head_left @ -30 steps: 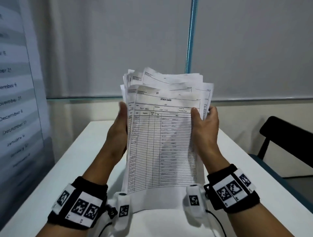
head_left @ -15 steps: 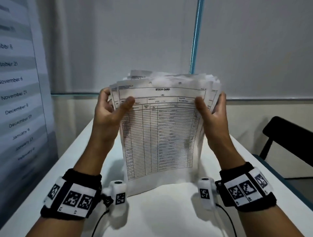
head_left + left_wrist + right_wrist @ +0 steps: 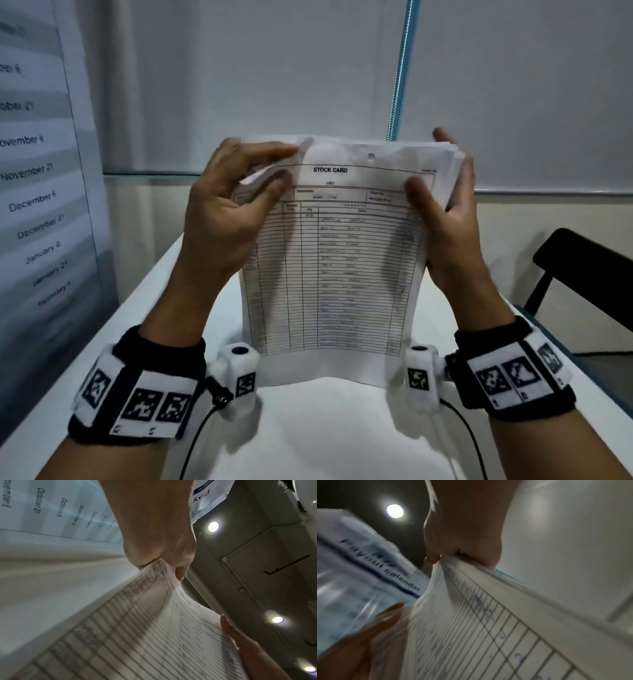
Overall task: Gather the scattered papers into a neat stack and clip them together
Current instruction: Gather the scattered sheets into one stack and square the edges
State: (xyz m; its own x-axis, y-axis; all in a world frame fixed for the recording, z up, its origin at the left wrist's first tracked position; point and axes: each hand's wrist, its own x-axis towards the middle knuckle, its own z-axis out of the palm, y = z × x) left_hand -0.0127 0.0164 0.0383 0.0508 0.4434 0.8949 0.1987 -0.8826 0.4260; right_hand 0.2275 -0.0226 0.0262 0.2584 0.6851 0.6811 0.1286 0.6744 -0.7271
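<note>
I hold a stack of white printed papers (image 3: 337, 260) upright over the white table (image 3: 325, 431), the front sheet headed STOCK CARD with a ruled table. My left hand (image 3: 233, 205) grips the stack's upper left corner, fingers curled over the top edge. My right hand (image 3: 448, 205) grips the upper right corner, thumb on the front sheet and fingers behind. The left wrist view shows the left hand (image 3: 164, 555) pinching the papers (image 3: 137, 635) at a corner. In the right wrist view the right hand (image 3: 464, 545) pinches the papers (image 3: 488, 635). No clip is in view.
A wall calendar poster (image 3: 37, 171) with dated rows hangs at the left. A black chair (image 3: 582, 274) stands beside the table's right edge. A pale wall and a teal vertical strip (image 3: 400, 68) lie behind the table.
Both hands slid up from the stack's sides to its top corners. The fanned top edges have come together into an evener stack.
</note>
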